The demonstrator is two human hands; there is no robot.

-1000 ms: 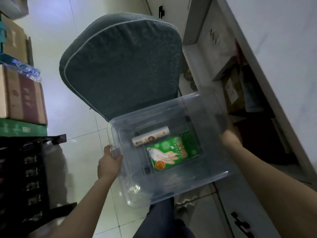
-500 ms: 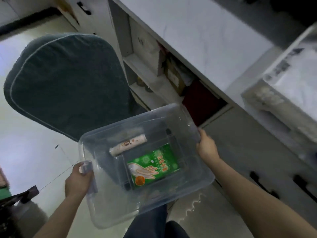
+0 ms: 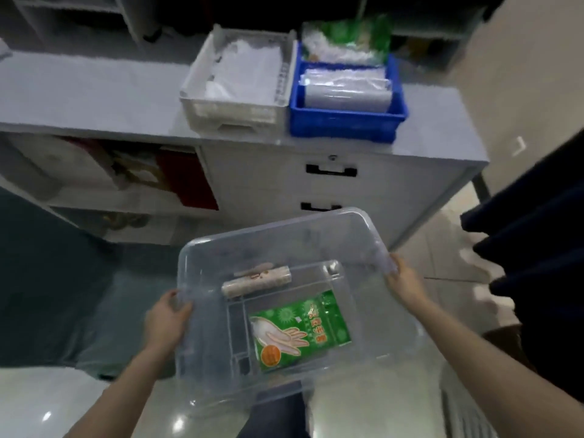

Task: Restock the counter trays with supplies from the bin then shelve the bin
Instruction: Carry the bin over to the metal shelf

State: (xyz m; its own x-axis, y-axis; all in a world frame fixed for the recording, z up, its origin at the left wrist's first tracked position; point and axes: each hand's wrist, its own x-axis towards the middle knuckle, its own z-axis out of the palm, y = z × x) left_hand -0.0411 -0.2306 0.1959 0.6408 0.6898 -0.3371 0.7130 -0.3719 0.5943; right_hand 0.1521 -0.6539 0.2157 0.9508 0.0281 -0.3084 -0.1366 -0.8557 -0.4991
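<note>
- Clear plastic bin (image 3: pixel 347 248) is hanging in the air in front of the counter (image 3: pixel 79 96), below its edge and well apart from it, carried by both hands.
- Left hand (image 3: pixel 167 317) is gripping the bin's left rim, fingers curled over the edge and thumb lying against the outside wall.
- Right hand (image 3: pixel 406 282) is clasping the right rim near the far corner; fingers are wrapping the lip.
- Inside the bin, a pale roll (image 3: pixel 256 281) with a printed label is lying along the far side of the floor.
- Green glove packet (image 3: pixel 300 330) is lying flat just beside the roll, nearer the person, showing a picture of gloved hands and an orange round mark.
- White tray (image 3: pixel 234 115) is sitting on the counter holding white sheets or bags (image 3: pixel 243 64) — too blurred to tell which.
- Blue tray (image 3: pixel 344 126) is standing right beside it, touching or nearly so, and is holding a clear-wrapped bundle (image 3: pixel 346 90) — with a green-and-white bag (image 3: pixel 344 39) sticking up behind.
- Drawers with black handles (image 3: pixel 331 170) are facing the person under the trays.
- Open shelves to the left are holding a red item (image 3: pixel 189 178) and pale boxes.
- Dark teal cushion (image 3: pixel 47 279) is filling the lower left.
</note>
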